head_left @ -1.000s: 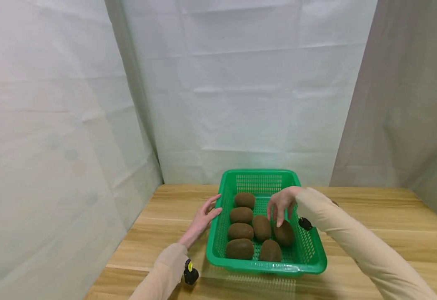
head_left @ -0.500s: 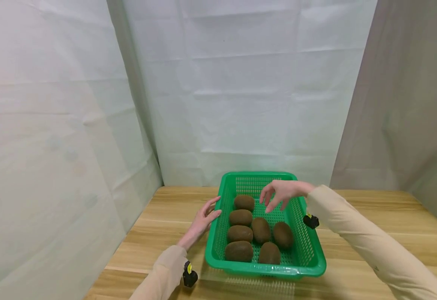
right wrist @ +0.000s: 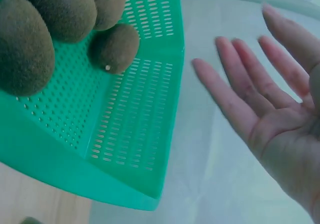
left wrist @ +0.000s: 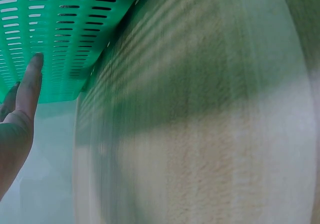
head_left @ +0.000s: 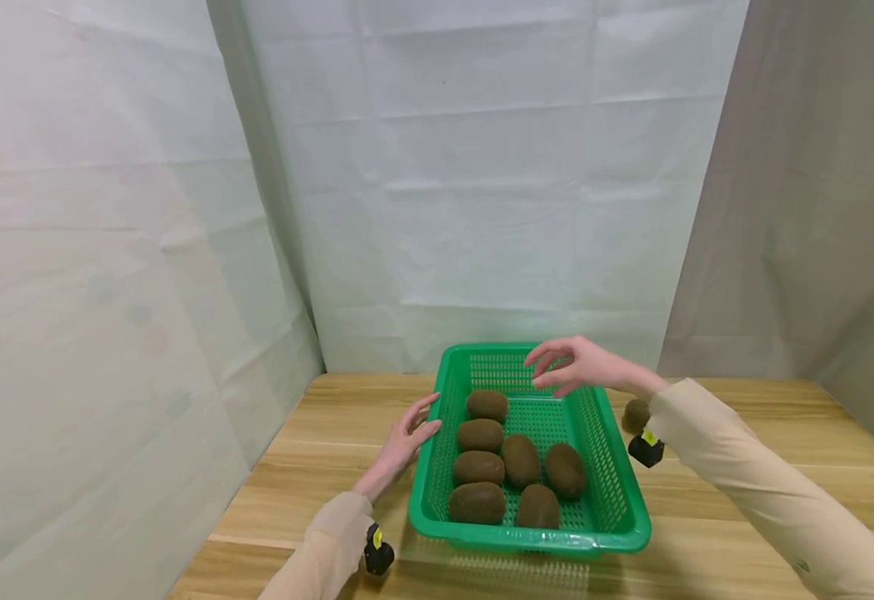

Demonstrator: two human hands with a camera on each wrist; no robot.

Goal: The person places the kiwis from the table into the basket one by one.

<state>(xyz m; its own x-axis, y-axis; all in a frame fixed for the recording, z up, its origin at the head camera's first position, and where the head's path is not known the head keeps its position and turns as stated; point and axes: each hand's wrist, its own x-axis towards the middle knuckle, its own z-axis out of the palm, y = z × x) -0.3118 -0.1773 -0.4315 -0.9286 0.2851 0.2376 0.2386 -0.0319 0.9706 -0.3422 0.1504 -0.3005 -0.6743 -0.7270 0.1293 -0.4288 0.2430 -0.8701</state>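
A green plastic basket (head_left: 530, 542) with slotted walls stands on the wooden table and holds several brown, fuzzy kiwis (head_left: 479, 503). Four walls surround them; most lie in a column along its left side, others in the middle and front right. My left hand (head_left: 403, 437) rests against the basket's left wall, and in the left wrist view a finger (left wrist: 31, 86) touches the slotted side. Above the basket's far right part hovers my right hand (head_left: 575, 367), fingers relaxed and holding nothing. The right wrist view shows that hand (right wrist: 270, 99) apart from the basket, palm visible.
One more kiwi (head_left: 636, 416) lies on the table outside the basket, to its right, partly behind the right wrist. The wooden table (head_left: 744, 450) extends on both sides. Pale cloth (head_left: 481, 208) hangs behind and at the left.
My right hand has left the kiwi at the basket's right side, rising and moving back and right. That kiwi stays in the basket. The loose kiwi outside has come into view. My left hand stays put.
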